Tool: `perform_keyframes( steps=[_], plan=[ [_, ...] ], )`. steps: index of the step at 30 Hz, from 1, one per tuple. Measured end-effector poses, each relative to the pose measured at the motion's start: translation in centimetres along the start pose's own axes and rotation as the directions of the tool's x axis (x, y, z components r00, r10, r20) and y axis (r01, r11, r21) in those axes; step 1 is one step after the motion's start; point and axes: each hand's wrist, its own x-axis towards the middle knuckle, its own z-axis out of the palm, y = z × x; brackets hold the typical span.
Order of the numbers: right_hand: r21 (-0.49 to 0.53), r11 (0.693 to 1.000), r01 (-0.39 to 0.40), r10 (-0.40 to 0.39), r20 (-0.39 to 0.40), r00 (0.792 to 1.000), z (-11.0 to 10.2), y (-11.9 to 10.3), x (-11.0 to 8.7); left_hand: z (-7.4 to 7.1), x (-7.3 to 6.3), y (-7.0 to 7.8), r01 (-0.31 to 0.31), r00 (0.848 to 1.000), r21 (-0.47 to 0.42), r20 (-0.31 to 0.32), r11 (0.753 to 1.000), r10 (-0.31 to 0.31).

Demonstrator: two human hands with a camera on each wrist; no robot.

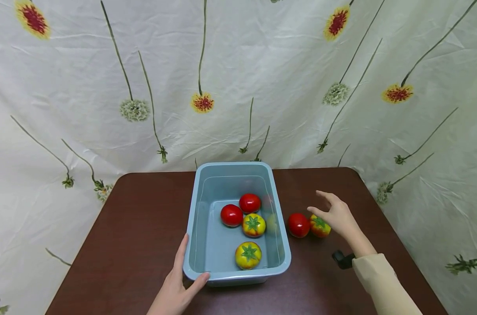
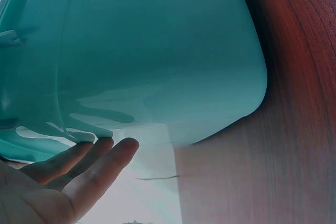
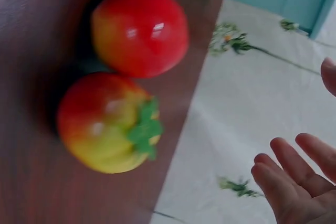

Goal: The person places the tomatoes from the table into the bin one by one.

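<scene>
My left hand (image 1: 173, 282) is at the near left corner of a blue plastic bin (image 1: 279, 243). Its thumb lies on the front rim, and its fairly straight fingers (image 2: 102, 177) touch the outer left wall. Right of the bin, my right hand (image 1: 338, 216) hovers with thumb and fingers spread and nothing between them. Below it, a shiny red tomato (image 1: 299, 225) and a yellow-red tomato (image 1: 319, 226) with a green leafy top sit side by side on the table. Inside the bin lie two red tomatoes (image 1: 231, 215) and two yellow ones (image 1: 248, 255) with green tops.
The dark brown wooden table (image 1: 144, 227) has rounded far corners, and the bin stands across its middle, reaching the far edge. Behind it hangs a pale cloth (image 1: 238, 57) printed with flowers. A black wrist-camera mount (image 1: 343, 260) sits by the right sleeve (image 1: 384, 280).
</scene>
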Motion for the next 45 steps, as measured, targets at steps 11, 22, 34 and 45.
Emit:
perform_keyframes(
  steps=[11,22,34,45],
  plan=[
    [-0.083,0.992,-0.098,0.105,0.080,0.991,2.1,4.4,0.2,-0.1,0.0,0.1,-0.005,1.000,0.030,-0.009,1.000,0.005],
    [-0.067,0.991,-0.117,0.124,0.110,0.986,3.3,6.7,0.1,-0.1,-0.1,0.1,-0.017,1.000,0.043,-0.017,0.999,0.018],
    [-0.059,0.990,-0.124,0.131,0.127,0.983,4.4,7.2,0.1,-0.1,-0.2,0.1,-0.014,1.000,0.039,-0.016,0.999,0.015],
    [-0.047,0.992,-0.120,0.125,0.124,0.984,5.0,7.2,-0.2,-0.1,-0.2,-0.1,-0.033,0.999,0.044,-0.024,0.998,0.034]
  ],
)
